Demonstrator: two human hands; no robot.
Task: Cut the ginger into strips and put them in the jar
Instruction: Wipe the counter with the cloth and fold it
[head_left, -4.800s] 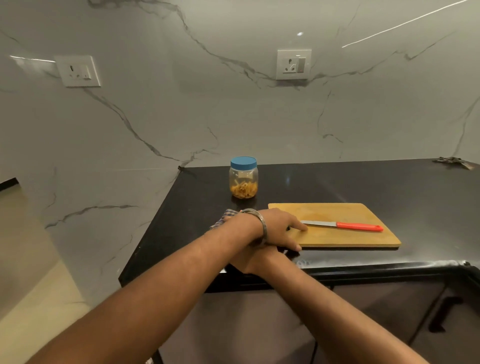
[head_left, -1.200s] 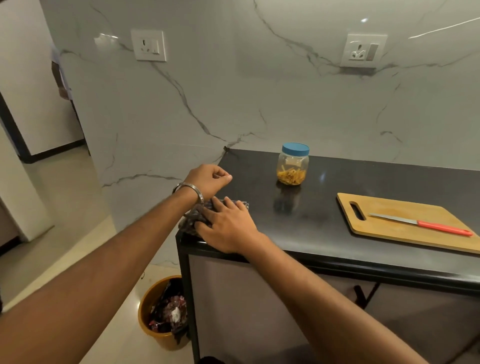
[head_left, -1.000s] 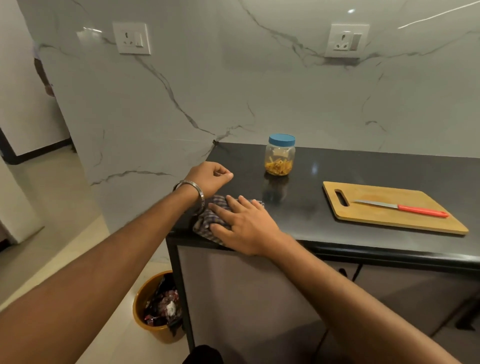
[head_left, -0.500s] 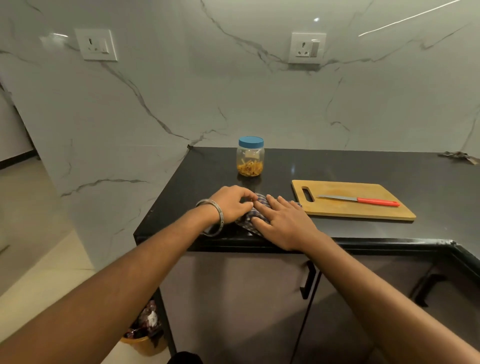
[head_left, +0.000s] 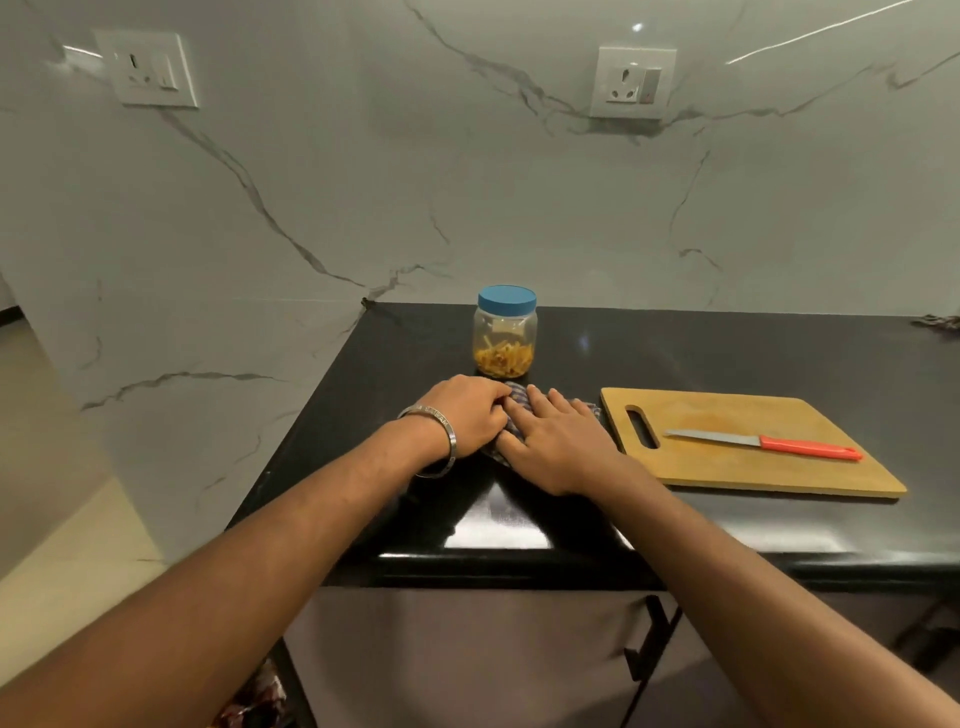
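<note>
A clear jar (head_left: 505, 332) with a blue lid stands on the black counter, ginger strips lying at its bottom. To its right lies a wooden cutting board (head_left: 727, 467) with a red-handled knife (head_left: 763, 444) on it. In front of the jar is a checked cloth (head_left: 517, 400), mostly covered by my hands. My right hand (head_left: 556, 441) lies flat on the cloth with straight fingers. My left hand (head_left: 467, 415), a steel bangle at its wrist, has its fingers curled on the cloth's left side.
The black counter (head_left: 675, 358) ends at a left edge next to the marble wall. Two wall sockets (head_left: 631, 83) sit on the backsplash. Cabinet doors with dark handles (head_left: 649, 639) lie below the counter. A small dark object (head_left: 940, 323) rests at the far right.
My hands and the cloth have slid from the counter's left corner rightward to a spot in front of the jar, next to the board. The view swung back from the bin side.
</note>
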